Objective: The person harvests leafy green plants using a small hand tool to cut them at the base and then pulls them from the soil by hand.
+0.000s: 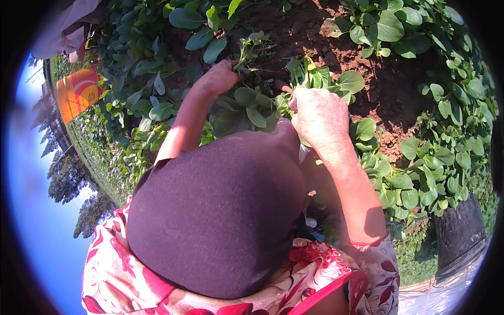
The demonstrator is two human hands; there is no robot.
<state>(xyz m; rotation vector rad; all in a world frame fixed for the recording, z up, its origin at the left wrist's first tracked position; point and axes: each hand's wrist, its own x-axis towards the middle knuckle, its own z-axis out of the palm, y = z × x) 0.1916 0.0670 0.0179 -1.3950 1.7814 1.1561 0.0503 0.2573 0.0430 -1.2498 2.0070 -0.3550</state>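
My left hand point(218, 80) is closed at the upper middle, its fingers partly turned away. Thin-stemmed weeds point(253, 51) stick out beyond its fingertips and seem to be in its grip. To the right, my right hand point(323, 116) makes a fist around a bunch of leafy greens point(311, 74), whose pale green stems and leaves fan out past the knuckles. A small brownish thing shows at the thumb side of this fist, too unclear to name. Broad-leaved greens point(251, 107) grow between the two hands. The right fingertips are hidden.
Reddish-brown soil point(320, 39) lies beyond the hands. More leafy plants point(386, 29) grow to the right. A large rounded dark cloth form point(220, 210) blocks the lower middle. An orange bag-like sheet point(79, 93) is at left, and a dark panel point(461, 236) at lower right.
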